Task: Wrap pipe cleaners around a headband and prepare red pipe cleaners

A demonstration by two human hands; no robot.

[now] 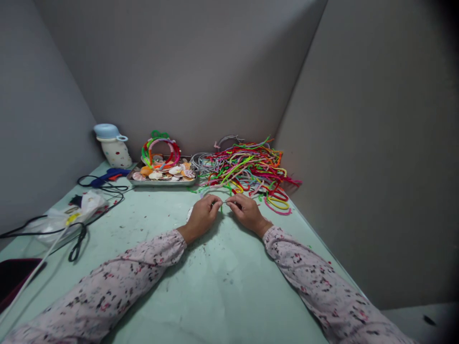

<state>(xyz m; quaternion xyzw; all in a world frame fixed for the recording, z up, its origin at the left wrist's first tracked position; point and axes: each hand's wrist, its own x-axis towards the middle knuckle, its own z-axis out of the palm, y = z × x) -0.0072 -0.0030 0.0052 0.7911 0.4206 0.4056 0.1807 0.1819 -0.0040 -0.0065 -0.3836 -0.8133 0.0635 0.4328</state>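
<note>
Greenish strand [224, 202], bridging left fingers [215, 206], right fingers [234, 206]

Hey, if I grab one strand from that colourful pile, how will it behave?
Being so thin, the strands are likely light. One should probably bend yet hold shape, judging by similar upright rings. Strands cross densely, so neighbours may snag and come along.
</note>
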